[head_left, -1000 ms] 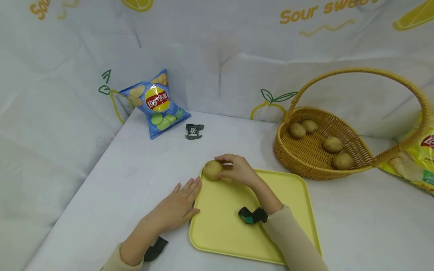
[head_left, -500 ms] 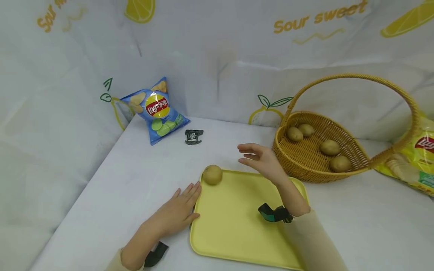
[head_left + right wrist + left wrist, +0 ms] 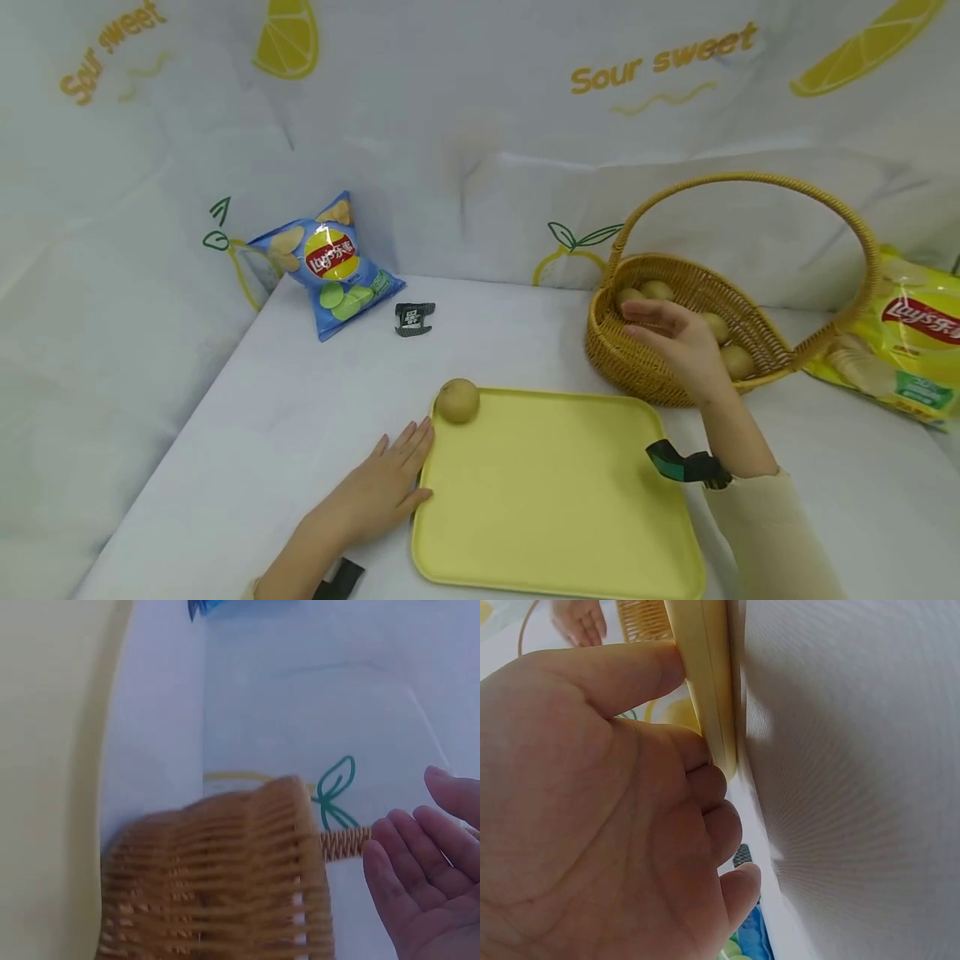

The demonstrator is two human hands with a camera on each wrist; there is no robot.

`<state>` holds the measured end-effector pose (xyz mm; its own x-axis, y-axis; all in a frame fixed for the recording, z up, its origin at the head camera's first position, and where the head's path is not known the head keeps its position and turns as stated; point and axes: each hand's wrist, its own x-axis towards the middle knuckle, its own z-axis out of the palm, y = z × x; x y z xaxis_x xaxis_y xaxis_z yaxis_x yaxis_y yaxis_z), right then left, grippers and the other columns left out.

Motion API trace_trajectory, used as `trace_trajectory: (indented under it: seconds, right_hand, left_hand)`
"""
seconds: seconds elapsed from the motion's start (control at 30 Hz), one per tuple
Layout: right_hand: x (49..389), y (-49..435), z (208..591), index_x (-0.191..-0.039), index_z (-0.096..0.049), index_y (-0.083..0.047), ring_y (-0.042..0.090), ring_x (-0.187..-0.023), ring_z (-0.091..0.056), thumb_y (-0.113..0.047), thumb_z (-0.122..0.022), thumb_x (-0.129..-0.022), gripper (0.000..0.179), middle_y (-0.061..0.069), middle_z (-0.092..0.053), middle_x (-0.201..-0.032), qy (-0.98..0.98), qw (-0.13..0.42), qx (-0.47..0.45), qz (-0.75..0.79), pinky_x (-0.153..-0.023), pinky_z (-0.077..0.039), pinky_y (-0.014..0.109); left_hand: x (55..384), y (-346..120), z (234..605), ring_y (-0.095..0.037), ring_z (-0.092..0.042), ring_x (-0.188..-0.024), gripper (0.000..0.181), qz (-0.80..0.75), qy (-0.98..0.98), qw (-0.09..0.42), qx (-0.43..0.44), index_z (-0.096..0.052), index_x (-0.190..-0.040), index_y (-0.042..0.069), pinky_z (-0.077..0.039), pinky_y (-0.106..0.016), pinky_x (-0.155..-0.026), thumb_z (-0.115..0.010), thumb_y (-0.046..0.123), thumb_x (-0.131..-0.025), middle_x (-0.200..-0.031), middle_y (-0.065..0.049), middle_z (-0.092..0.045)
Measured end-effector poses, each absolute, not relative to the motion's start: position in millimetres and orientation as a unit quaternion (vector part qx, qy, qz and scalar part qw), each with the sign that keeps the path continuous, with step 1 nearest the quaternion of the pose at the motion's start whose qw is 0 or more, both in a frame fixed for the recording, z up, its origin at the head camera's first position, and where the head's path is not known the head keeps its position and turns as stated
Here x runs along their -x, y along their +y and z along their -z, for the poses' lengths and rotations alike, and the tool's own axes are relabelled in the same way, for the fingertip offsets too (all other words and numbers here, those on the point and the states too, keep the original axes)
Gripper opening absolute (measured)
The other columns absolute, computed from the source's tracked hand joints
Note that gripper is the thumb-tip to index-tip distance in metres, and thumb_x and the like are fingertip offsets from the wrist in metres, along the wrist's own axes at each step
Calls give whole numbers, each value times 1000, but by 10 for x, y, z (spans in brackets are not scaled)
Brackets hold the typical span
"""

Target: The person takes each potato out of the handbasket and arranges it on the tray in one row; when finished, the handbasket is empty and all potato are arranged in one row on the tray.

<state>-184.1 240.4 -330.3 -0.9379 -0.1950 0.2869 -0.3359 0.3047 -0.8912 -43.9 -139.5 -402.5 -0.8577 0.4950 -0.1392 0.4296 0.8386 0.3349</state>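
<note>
A yellow tray (image 3: 555,492) lies on the white table with one potato (image 3: 457,401) in its far left corner. My left hand (image 3: 382,487) lies flat beside the tray, fingertips and thumb at its left edge. In the left wrist view the thumb touches the tray's rim (image 3: 703,682). My right hand (image 3: 678,346) is raised in front of the wicker basket (image 3: 626,362), its fingers loosely bent and holding nothing. Several potatoes (image 3: 737,362) lie in the basket, partly hidden by this hand. The right wrist view shows the hand (image 3: 431,885) beside the basket's wall (image 3: 217,877).
A blue chip bag (image 3: 330,262) leans against the back cloth at the left, a small black piece (image 3: 414,318) near it. At the right a yellow chip bag (image 3: 892,350) stands behind the basket. The basket's tall handle (image 3: 750,177) arches over it.
My right hand has let go of the potato in the tray's corner and moved right to the basket. The left hand has stayed at the tray's edge. The head view has shifted slightly.
</note>
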Motion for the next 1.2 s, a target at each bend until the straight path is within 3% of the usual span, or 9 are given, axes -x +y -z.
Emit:
trace_trajectory:
  seconds: [0.2, 0.43, 0.53, 0.73, 0.87, 0.97, 1.1, 1.2]
  right_hand:
    - [1910, 2721, 3323, -120, -62, 0, -1, -96, -59, -13, -66, -89, 34, -19, -64, -101, -843, 79, -122, -518, -76, -47, 9]
    - [1966, 3143, 3268, -122, -59, -7, -11, -89, -55, -18, -65, -91, 34, -26, -57, -103, -887, 23, -111, -448, -74, -43, 6]
    - [1988, 3290, 3220, -125, -56, -1, -14, -90, -51, -20, -64, -91, 39, -19, -56, -111, -909, -4, -123, -399, -73, -41, 5]
    - [2089, 3474, 3173, -124, -55, 8, -14, -90, -50, -16, -64, -91, 41, 22, -58, -120, -935, -59, -153, -315, -71, -43, 7]
    - [2156, 3543, 3179, -123, -55, 9, -11, -90, -51, -12, -64, -90, 41, 28, -58, -119, -940, -99, -150, -291, -71, -44, 10]
    - [2195, 3571, 3195, -125, -52, 11, 7, -98, -57, -12, -64, -90, 44, 29, -56, -120, -943, -122, -146, -274, -74, -46, 16]
    - [2240, 3594, 3225, -126, -48, 16, 45, -111, -50, -13, -65, -88, 50, 36, -51, -123, -953, -145, -129, -234, -89, -45, 43]
    - [2256, 3619, 3239, -125, -47, 19, 54, -112, -44, -12, -67, -85, 54, 39, -48, -123, -959, -160, -105, -208, -91, -38, 60]
  left_hand:
    - [409, -1401, 4038, -29, -14, -142, 67, -154, 952, 108, -243, -22, -147, -4, -16, -54, -111, -49, 33, -98, -155, -14, -17]
    - [395, -1403, 4033, -29, -14, -142, 67, -155, 952, 112, -240, -22, -147, -4, -16, -54, -111, -48, 34, -98, -155, -14, -17]
    - [393, -1406, 4028, -29, -14, -142, 67, -158, 952, 113, -237, -22, -148, -3, -15, -53, -112, -49, 34, -98, -155, -14, -16]
    - [394, -1418, 4024, -29, -13, -142, 68, -157, 954, 112, -230, -22, -148, -3, -14, -53, -112, -49, 33, -98, -155, -14, -17]
    - [396, -1425, 4022, -29, -14, -142, 67, -158, 954, 111, -230, -23, -147, -4, -15, -53, -112, -49, 33, -98, -155, -15, -18]
    - [400, -1428, 4023, -29, -14, -142, 67, -160, 953, 111, -232, -23, -147, -4, -15, -53, -112, -49, 33, -98, -155, -15, -18]
    - [411, -1423, 4024, -29, -13, -142, 67, -159, 952, 109, -236, -22, -147, -4, -15, -53, -112, -49, 33, -98, -155, -15, -17]
    - [427, -1413, 4020, -29, -13, -142, 67, -161, 951, 110, -240, -21, -148, -4, -15, -53, -112, -48, 33, -98, -155, -14, -17]
